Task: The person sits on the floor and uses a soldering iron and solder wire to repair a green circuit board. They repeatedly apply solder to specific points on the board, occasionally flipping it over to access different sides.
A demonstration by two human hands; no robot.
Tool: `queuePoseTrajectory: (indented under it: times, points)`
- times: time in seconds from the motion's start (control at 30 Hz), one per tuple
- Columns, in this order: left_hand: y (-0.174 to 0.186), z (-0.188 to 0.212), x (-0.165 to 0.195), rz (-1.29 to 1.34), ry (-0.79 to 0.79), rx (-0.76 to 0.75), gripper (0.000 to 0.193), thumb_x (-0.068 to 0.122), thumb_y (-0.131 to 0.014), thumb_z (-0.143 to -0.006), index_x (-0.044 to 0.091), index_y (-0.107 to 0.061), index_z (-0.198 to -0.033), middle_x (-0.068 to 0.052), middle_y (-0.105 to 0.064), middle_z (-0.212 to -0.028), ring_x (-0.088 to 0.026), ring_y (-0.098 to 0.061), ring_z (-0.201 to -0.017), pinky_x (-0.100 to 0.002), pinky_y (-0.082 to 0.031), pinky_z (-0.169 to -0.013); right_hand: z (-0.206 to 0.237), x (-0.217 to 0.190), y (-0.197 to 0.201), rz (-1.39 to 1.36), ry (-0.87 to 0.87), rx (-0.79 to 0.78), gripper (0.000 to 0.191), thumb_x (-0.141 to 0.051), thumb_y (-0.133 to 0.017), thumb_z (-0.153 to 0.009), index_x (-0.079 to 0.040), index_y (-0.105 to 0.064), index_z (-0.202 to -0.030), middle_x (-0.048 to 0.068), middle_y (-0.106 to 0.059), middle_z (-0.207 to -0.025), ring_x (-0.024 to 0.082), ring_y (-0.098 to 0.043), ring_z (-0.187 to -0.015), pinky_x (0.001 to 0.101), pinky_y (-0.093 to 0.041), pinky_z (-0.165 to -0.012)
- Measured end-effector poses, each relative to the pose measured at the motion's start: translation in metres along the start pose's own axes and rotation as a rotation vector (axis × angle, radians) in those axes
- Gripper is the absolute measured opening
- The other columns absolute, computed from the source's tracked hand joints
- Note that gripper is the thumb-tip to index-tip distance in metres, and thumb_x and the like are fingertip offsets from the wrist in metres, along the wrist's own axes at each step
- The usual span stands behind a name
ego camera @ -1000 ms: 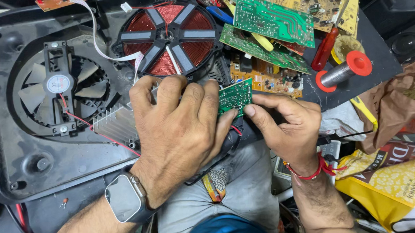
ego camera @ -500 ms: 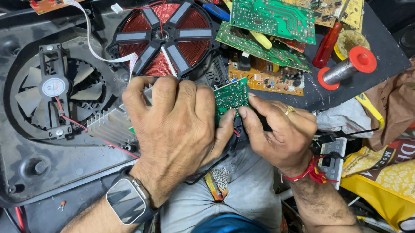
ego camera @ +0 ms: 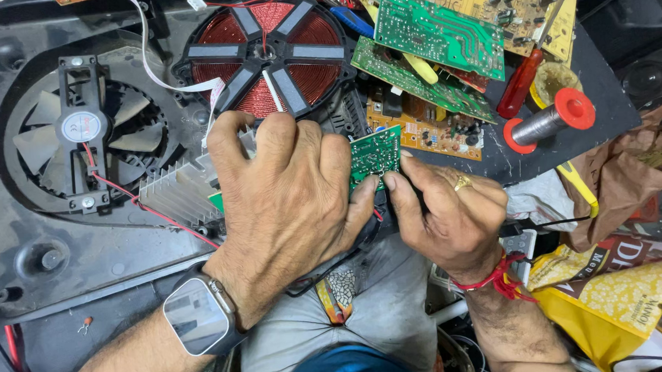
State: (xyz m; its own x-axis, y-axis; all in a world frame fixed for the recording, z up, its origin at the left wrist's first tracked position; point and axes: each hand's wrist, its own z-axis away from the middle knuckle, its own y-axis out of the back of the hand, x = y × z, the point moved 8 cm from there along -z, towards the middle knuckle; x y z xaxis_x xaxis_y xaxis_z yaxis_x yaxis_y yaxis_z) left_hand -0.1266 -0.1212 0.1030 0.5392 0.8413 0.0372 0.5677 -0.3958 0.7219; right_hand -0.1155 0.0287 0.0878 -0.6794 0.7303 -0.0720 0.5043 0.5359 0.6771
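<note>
Both hands pinch one small green circuit board (ego camera: pixel 375 153): the left hand (ego camera: pixel 286 205) lies palm-down over it with the thumb tip pressed to the board's lower left edge, and the right hand (ego camera: pixel 445 213) nips the lower right corner between thumb and forefinger. That board stands tilted, just below the copper induction coil (ego camera: pixel 267 54), its top edge free and its lower edge hidden behind the fingertips.

Left of the coil, a cooling fan (ego camera: pixel 83 141) sits in a round well of the black appliance base (ego camera: pixel 10 255), and a finned aluminium heat sink (ego camera: pixel 180 190) lies below the coil, touching the left hand's knuckle side. A thin red wire (ego camera: pixel 126 194) runs from the fan toward the heat sink. Room on that side is tight; the base's raised rim closes it off lower left.

Right of the coil, larger green circuit boards (ego camera: pixel 429 31) overlap an orange-brown board (ego camera: pixel 428 129), crowding close above the small board's top edge. Farther right of the coil lie a red-handled screwdriver (ego camera: pixel 522 83) and a solder spool with red flanges (ego camera: pixel 548 120), near the edge of the dark work surface.

Below the coil, between the two wrists, grey trouser cloth (ego camera: pixel 386 314) shows as the only uncluttered gap. A smartwatch (ego camera: pixel 196 316) is on the left wrist, a red thread band (ego camera: pixel 493 276) on the right, and a yellow bag (ego camera: pixel 611 298) lies just beyond the right forearm.
</note>
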Motion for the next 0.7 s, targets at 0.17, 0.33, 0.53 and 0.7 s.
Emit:
queuePoseTrajectory:
  times: [0.17,0.33,0.53,0.7]
  points:
    - [0.000,0.001,-0.003,0.060,0.018,0.013,0.043,0.047,-0.074,-0.089,0.007,-0.059,-0.090,-0.009,-0.059,-0.090,-0.028,-0.052,-0.096,-0.058,-0.036,-0.094,-0.006,0.001,0.001,-0.044,-0.019,-0.009,0.015,0.001,-0.080,-0.095,0.006,-0.071,-0.107,0.017,-0.075,-0.092,0.026,-0.077,-0.081,0.0334,-0.060,-0.074]
    - [-0.005,0.001,-0.006,0.069,0.041,0.014,0.042,0.048,-0.074,-0.088,0.009,-0.060,-0.090,-0.009,-0.059,-0.088,-0.027,-0.052,-0.097,-0.059,-0.036,-0.096,-0.015,-0.006,0.009,-0.010,0.085,-0.025,0.019,0.002,-0.084,-0.097,0.005,-0.072,-0.111,0.015,-0.074,-0.097,0.025,-0.077,-0.088,0.0322,-0.062,-0.077]
    - [-0.008,-0.002,-0.011,0.074,0.047,-0.003,0.045,0.049,-0.075,-0.083,0.007,-0.061,-0.089,-0.009,-0.060,-0.087,-0.028,-0.052,-0.099,-0.059,-0.036,-0.094,-0.030,-0.012,0.006,0.014,0.358,-0.202,0.022,0.003,-0.086,-0.085,0.001,-0.074,-0.104,0.015,-0.073,-0.102,0.028,-0.076,-0.088,0.0361,-0.062,-0.076]
    - [-0.009,-0.005,-0.014,0.097,0.061,-0.012,0.046,0.049,-0.076,-0.079,0.006,-0.062,-0.086,-0.010,-0.061,-0.085,-0.029,-0.053,-0.101,-0.059,-0.037,-0.095,-0.038,-0.013,0.005,0.013,0.413,-0.236,0.022,0.002,-0.087,-0.087,0.001,-0.073,-0.104,0.014,-0.072,-0.103,0.028,-0.076,-0.088,0.0362,-0.063,-0.078]
